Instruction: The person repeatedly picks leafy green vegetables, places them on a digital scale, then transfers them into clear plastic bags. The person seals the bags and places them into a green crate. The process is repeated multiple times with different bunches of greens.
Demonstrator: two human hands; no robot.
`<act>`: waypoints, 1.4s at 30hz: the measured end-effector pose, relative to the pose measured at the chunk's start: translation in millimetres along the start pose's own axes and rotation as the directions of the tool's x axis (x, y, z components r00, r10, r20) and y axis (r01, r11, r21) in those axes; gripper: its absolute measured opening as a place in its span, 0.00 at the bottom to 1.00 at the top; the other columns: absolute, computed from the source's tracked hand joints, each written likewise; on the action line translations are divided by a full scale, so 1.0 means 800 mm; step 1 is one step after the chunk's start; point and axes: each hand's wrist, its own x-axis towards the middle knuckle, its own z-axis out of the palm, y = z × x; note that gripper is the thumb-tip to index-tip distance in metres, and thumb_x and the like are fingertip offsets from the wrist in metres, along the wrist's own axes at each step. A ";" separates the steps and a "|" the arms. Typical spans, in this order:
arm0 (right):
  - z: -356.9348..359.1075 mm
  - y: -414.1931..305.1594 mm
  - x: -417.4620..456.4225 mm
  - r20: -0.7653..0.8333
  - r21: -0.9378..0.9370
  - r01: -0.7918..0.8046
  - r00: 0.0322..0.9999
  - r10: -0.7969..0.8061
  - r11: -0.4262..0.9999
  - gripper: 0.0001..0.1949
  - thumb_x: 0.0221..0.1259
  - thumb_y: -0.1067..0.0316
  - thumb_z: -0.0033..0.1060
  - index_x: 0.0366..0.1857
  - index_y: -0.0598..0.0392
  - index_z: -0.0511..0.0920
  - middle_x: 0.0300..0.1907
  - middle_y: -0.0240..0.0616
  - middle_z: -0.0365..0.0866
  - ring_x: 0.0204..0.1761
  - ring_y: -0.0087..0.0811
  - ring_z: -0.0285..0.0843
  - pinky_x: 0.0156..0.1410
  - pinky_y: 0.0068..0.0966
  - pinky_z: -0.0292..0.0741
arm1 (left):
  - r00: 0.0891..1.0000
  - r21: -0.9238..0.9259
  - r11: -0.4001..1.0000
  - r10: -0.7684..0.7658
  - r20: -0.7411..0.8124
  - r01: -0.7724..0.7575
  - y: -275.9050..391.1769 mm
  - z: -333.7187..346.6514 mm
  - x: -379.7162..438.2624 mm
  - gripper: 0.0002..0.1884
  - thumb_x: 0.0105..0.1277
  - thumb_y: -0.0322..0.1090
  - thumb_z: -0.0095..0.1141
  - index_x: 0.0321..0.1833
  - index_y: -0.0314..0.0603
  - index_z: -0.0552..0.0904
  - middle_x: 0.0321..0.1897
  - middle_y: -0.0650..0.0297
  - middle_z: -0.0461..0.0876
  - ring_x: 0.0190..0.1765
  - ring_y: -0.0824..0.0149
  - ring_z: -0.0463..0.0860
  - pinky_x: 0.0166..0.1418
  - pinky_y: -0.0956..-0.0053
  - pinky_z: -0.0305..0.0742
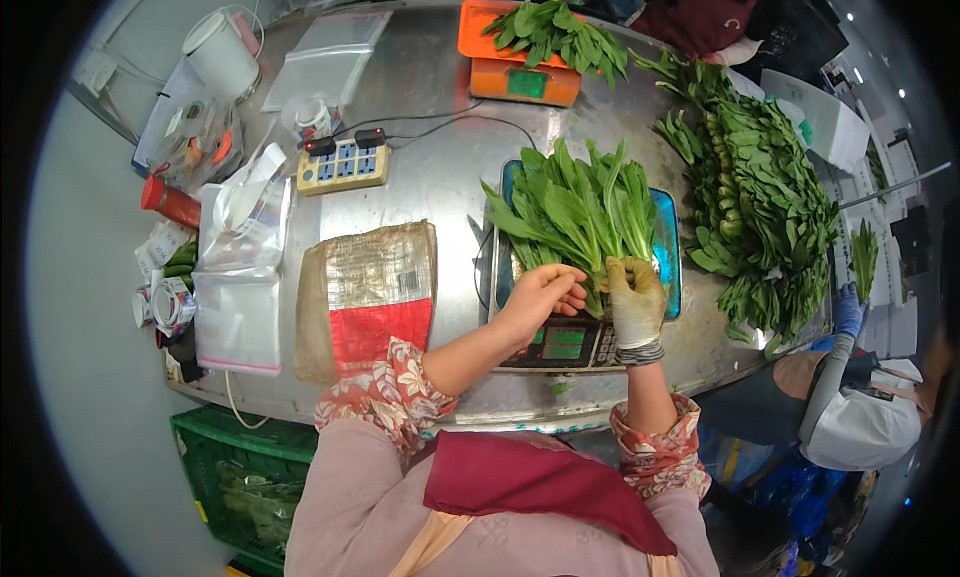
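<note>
A loose heap of leafy greens [574,209] lies on the blue pan [666,224] of a digital scale, leaves away from me and stems towards me. My right hand [636,299], in a stained pale glove, has its fingers closed on stem ends at the heap's near right side. Beside it my bare left hand [546,295] hovers at the near left stems, fingers curled; whether it pinches a stem cannot be told. Below both hands, the scale's lit display [562,344] is partly covered by my right hand.
An orange scale [525,85] bears more greens at the back. A large pile of greens [757,187] stands right, near two co-workers. Left are a power strip [343,167], a woven sack [367,299], plastic bags [238,318] and a red bottle [171,202]. A green crate [244,442] sits below.
</note>
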 end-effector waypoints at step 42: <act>-0.015 0.001 -0.030 0.295 0.228 -0.232 0.942 0.160 0.945 0.08 0.60 0.65 0.56 0.29 0.59 0.78 0.24 0.34 0.79 0.22 0.17 0.73 0.26 0.13 0.68 | 0.998 -0.093 0.994 0.051 -0.048 -0.056 0.002 0.029 0.013 0.13 0.67 0.40 0.49 0.45 0.35 0.76 0.38 0.61 0.81 0.40 0.72 0.78 0.47 0.73 0.72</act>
